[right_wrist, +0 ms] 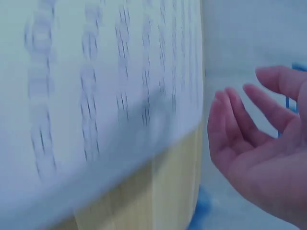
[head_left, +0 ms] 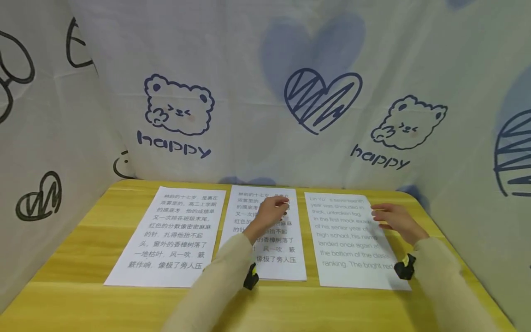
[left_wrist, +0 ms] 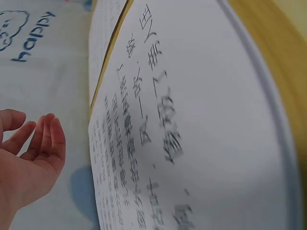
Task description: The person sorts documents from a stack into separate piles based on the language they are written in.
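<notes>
Three white printed sheets lie side by side on the yellow wood-grain table. The left sheet point(head_left: 166, 240) and the middle sheet point(head_left: 236, 249) carry Chinese text; the right sheet point(head_left: 348, 276) carries English text. Above the middle sheet is my left hand point(head_left: 267, 214), its fingers loosely bent and holding nothing. My right hand point(head_left: 398, 221) hovers by the right edge of the English sheet, also with nothing in it. Both wrist views show the palms and relaxed fingers apart from the paper. The middle sheet point(left_wrist: 216, 120) fills much of the left wrist view.
The table point(head_left: 74, 258) has a white cloth point(head_left: 249, 115) with bear and heart drawings hanging behind it and along both sides. A small black wrist device point(head_left: 250, 276) sits at the left sleeve, another black device point(head_left: 404, 267) at the right sleeve.
</notes>
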